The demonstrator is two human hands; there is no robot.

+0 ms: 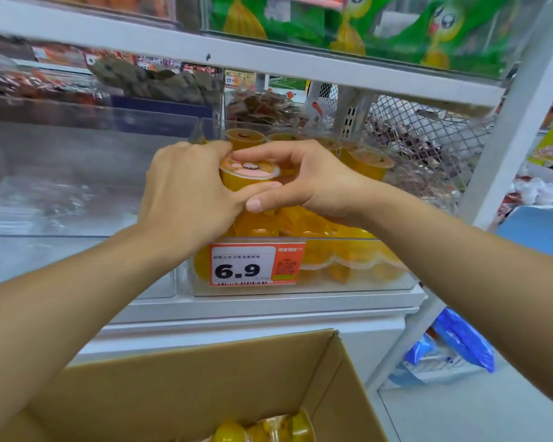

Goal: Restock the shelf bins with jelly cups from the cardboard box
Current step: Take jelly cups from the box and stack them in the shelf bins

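Head view takes in a white metal shelf (268, 309) in a shop aisle, with green snack bags (396, 30) on the tier above. Below, a brown cardboard box (205, 384) stands open, a few yellow jelly cups (268, 430) visible inside. On the shelf a clear plastic bin (364, 282) holds a pile of yellow cups and carries a price tag (256, 265) reading 6.9. Over that bin the left hand (186, 189) and right hand (313, 180) together grip one jelly cup (249, 177), fingers curled round it. It is translucent yellow with a printed pink-and-orange foil lid.
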